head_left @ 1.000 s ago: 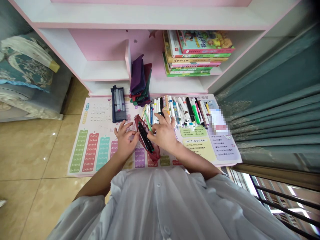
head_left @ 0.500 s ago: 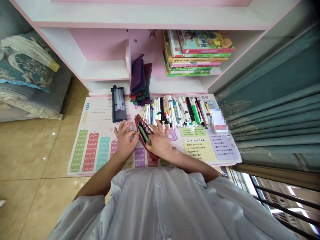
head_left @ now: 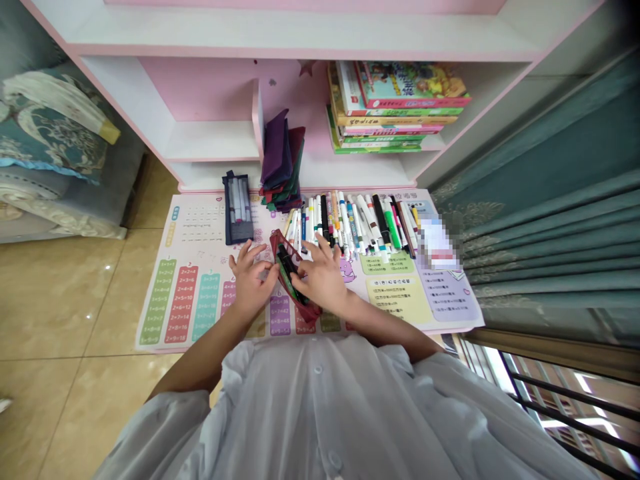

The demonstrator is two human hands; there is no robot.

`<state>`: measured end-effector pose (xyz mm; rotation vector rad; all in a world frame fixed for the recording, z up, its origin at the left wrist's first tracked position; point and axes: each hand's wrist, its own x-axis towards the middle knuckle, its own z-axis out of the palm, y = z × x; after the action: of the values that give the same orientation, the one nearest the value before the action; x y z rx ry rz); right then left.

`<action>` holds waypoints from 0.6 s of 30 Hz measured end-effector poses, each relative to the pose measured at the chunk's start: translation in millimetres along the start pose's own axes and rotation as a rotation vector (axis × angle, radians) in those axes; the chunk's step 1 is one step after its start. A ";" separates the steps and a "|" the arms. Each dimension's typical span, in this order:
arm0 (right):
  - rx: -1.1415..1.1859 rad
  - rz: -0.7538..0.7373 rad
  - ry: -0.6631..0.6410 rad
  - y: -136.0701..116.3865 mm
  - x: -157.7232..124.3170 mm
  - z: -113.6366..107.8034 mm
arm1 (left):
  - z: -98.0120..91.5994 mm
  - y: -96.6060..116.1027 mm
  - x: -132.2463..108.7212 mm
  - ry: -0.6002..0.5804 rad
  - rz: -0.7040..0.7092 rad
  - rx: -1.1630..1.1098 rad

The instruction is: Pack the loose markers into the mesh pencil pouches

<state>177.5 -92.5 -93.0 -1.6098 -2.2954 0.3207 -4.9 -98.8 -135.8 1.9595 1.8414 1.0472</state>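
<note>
Pouch of red mesh (head_left: 311,312) lies aslant on the counter (head_left: 193,257), near the middle of the front edge, between my two hands. Black and green markers (head_left: 285,262) lie lengthwise within it. My left hand (head_left: 251,275) has its grip pinched, thumb to forefinger, on the pouch's left side; its other fingers are spread. My right hand (head_left: 323,272) overlaps the pouch's right side, thumb at the markers; whether this grip is clenched on one, I cannot tell. Loose markers (head_left: 345,223) lie side by side from the middle of the rear edge toward the right edge. Navy case (head_left: 240,232), holding grey-bodied markers, lies left of middle near the rear edge. Folded pouches (head_left: 283,163) stand to its right. Stacked books (head_left: 395,113) occupy a shelf behind the rear edge.
</note>
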 end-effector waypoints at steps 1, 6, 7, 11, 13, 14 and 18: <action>-0.004 0.019 0.058 4.4 3.9 -3.0 | -0.1 0.1 0.1 -0.001 -0.005 0.000; -0.127 0.199 0.231 40.8 33.1 -11.6 | -1.0 2.3 0.0 -0.005 -0.016 -0.012; -0.158 0.240 0.224 49.0 39.2 -11.2 | -1.2 2.7 0.0 -0.003 -0.014 -0.016; -0.221 0.331 0.182 72.5 57.4 -6.2 | -1.6 2.7 -0.2 0.001 -0.015 -0.021; -0.237 0.343 0.175 76.3 62.0 -4.4 | -1.6 2.3 -0.2 -0.012 -0.025 -0.020; -0.246 0.347 0.172 76.6 63.5 -4.0 | -1.7 2.2 -0.2 -0.016 -0.029 -0.020; -0.262 0.358 0.161 73.5 67.2 -5.1 | -2.4 3.0 0.0 -0.012 -0.024 -0.027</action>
<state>222.1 -4.3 -106.1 -2.0955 -1.9883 -0.0346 -4.2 -99.9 -132.3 1.9191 1.8307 1.0454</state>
